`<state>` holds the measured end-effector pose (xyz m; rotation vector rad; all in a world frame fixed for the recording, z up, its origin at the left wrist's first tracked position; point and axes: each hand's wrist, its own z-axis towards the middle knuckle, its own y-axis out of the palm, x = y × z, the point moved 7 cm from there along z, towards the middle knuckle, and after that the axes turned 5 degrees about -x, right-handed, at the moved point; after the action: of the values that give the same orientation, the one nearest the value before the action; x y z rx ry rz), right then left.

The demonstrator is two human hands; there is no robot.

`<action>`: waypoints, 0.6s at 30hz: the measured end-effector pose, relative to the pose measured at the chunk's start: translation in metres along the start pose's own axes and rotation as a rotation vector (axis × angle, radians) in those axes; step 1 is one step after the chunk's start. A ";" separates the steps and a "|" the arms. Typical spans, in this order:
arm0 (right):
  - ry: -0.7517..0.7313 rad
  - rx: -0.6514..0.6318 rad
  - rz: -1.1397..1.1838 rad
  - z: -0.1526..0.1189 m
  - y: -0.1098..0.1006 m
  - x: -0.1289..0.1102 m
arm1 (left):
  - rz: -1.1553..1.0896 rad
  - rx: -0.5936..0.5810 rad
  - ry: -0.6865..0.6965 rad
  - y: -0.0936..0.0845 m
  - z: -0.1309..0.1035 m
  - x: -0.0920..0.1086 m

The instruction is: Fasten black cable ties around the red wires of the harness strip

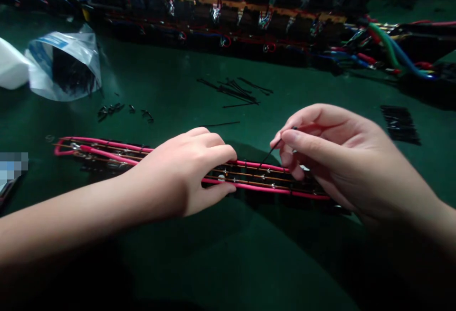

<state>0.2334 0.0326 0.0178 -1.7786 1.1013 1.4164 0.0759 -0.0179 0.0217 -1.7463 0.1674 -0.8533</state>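
Note:
A long, narrow black electrical assembly lies crosswise in front of me, with pink wires [254,186] along both long edges and brass-coloured rods with solder points between them. My left hand [192,164] grips its middle across the width, thumb on the near edge and fingers over the far one. Between the thumb and fingertips of my right hand [338,152] is a thin black cable tie [272,149], slanting down to the far pink wire. Whether the tie passes around the wire cannot be made out. My right hand covers part of the assembly's right end.
Loose black cable ties [237,91] lie beyond the assembly, with small black pieces [110,110] to their left. A clear plastic bag [87,45] holds dark items. Black strips [399,125] lie at right. A larger wired assembly [242,12] spans the back.

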 end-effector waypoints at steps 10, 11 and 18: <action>-0.114 0.056 -0.115 0.001 -0.006 0.005 | 0.019 -0.024 -0.010 0.003 0.002 0.002; -0.122 0.058 -0.105 0.001 -0.006 0.004 | 0.033 -0.016 -0.007 0.003 0.002 0.002; -0.158 0.087 -0.058 0.001 -0.007 0.002 | 0.079 0.018 0.006 0.004 0.002 0.004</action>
<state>0.2396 0.0362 0.0153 -1.5957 1.0055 1.4255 0.0809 -0.0198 0.0198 -1.7097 0.2306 -0.8006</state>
